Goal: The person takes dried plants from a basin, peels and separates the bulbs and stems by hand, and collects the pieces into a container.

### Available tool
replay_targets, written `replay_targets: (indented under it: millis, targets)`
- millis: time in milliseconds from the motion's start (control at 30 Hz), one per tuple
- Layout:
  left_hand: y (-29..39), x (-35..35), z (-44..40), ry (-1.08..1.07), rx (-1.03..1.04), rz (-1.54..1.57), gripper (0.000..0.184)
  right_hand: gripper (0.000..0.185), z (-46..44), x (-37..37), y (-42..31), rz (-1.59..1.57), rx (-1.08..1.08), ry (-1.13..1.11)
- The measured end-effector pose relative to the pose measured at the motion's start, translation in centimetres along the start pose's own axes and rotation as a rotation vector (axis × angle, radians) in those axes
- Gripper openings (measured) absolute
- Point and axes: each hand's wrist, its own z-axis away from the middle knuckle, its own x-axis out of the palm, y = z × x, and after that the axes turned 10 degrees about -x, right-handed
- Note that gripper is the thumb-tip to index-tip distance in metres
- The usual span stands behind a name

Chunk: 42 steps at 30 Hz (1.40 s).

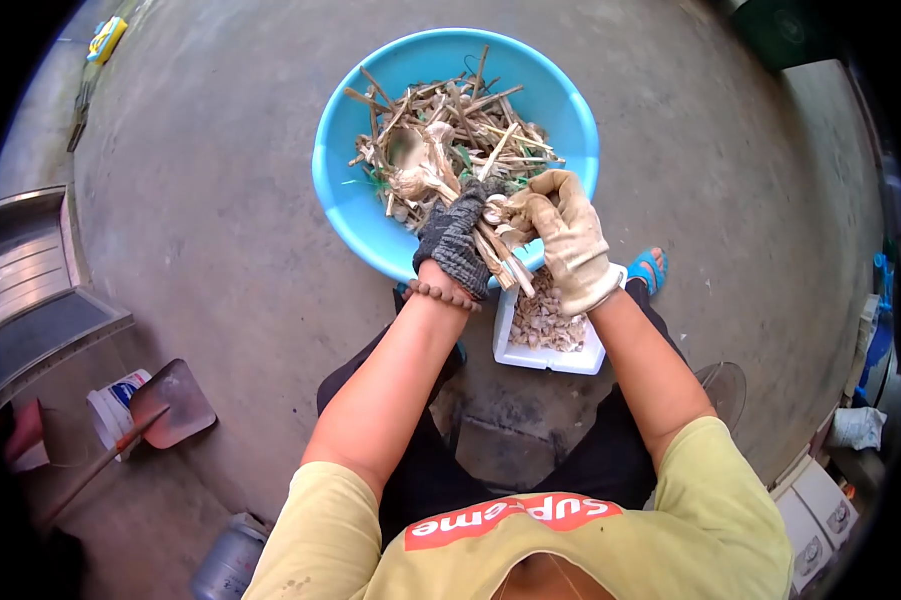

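My left hand (454, 240), in a dark grey knitted glove, is closed around a bunch of dried garlic (505, 262) whose stalks point down toward me. My right hand (573, 240) wears a beige work glove. Its fingers are bent and pinched at a small garlic bulb beside the left fingers; the exact fingertip contact is partly hidden. Both hands are over the near edge of a light blue basin (326, 190), heaped with dry garlic stalks (470, 110) and several bulbs. Below my right wrist sits a white foam box (548, 358) with loose garlic cloves (545, 322) in it.
The concrete floor (210, 200) surrounds the basin. At the left lie a shovel (177, 403), a white bucket (110, 415) and a metal-framed panel (30, 260). A grey canister (228, 565) is at lower left. White boxes (815, 510) stand at right. My foot wears a blue sandal (650, 270).
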Motion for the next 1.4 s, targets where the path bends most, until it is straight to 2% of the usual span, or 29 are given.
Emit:
replay_targets:
  millis: [33,67,133,233,267,333,367,467,567,633,700,800,867,900,967,1133,1200,1233,1267,1300,1400]
  targets:
    - [0.1,-0.2,-0.1,-0.038,-0.008,0.01,0.021,0.014,-0.3,-0.2,0.6,-0.206,0.045,0.028]
    - [0.2,-0.3,0.0,-0.079,-0.015,0.022,0.022,0.015,-0.4,-0.4,0.3,-0.185,0.054,0.025]
    - [0.1,-0.3,-0.2,-0.05,-0.016,-0.025,0.022,0.02,-0.3,-0.3,-0.5,-0.071,0.08,-0.026]
    - [-0.5,-0.3,0.1,0.01,0.05,-0.142,0.024,0.029,0.1,-0.4,-0.1,0.303,0.042,-0.122]
    - [-0.5,-0.1,0.4,0.01,0.045,-0.142,0.024,0.029,0.1,-0.5,0.0,0.306,0.046,-0.12]
    - [-0.7,0.1,0.8,0.044,0.155,-0.437,0.033,0.029,0.0,-0.8,0.7,0.404,0.016,-0.174]
    - [-0.9,0.0,0.8,0.026,0.235,-0.487,0.034,0.03,0.0,-1.1,1.5,0.413,0.002,-0.176]
    - [-1.2,-0.3,0.7,-0.022,0.264,-0.605,0.034,0.029,0.2,-1.4,0.7,0.598,-0.091,-0.228]
    - [-1.1,-0.2,0.7,0.008,0.266,-0.705,0.033,0.026,0.4,-1.5,0.3,0.576,-0.032,-0.24]
    - [-1.6,-0.4,0.4,-0.004,0.268,-0.653,0.033,0.024,0.5,-1.8,0.7,0.543,-0.001,-0.237]
    - [-1.9,-0.6,0.0,-0.016,0.271,-0.598,0.033,0.023,0.5,-1.9,1.2,0.643,-0.148,-0.243]
    - [-2.4,-1.9,-1.4,0.042,0.298,-0.684,0.034,0.02,0.8,-1.8,1.4,0.675,-0.251,-0.227]
    - [-3.3,-4.2,-3.5,-0.047,0.667,-1.011,0.035,0.02,1.0,-2.0,1.9,0.702,-0.288,-0.22]
    - [-3.3,-3.5,-2.9,-0.047,0.664,-1.012,0.035,0.019,1.0,-2.0,2.0,0.732,-0.326,-0.216]
    - [-2.9,-1.2,-0.9,-0.005,0.311,-0.578,0.036,0.019,1.0,-2.0,2.4,0.753,-0.36,-0.213]
    - [-2.5,-1.4,-0.9,0.002,0.25,-0.472,0.034,0.02,1.2,-1.9,2.6,0.726,-0.383,-0.214]
    - [-2.3,-1.3,-0.6,0.002,0.241,-0.447,0.033,0.016,1.3,-1.8,2.6,0.531,-0.164,-0.209]
    - [-2.2,-1.1,-0.5,0.014,0.172,-0.385,0.032,0.016,1.3,-1.8,2.7,0.529,-0.162,-0.21]
    - [-2.1,-1.0,-0.5,0.023,0.103,-0.322,0.031,0.015,1.3,-1.7,2.7,0.28,-0.041,-0.164]
    - [-1.7,-1.0,-0.5,0.073,0.065,-0.417,0.029,0.013,1.2,-1.6,2.6,0.031,0.079,-0.115]
    - [-1.6,-0.5,0.0,0.109,0.052,-0.395,0.027,0.012,1.1,-1.7,2.5,-0.05,0.11,-0.08]
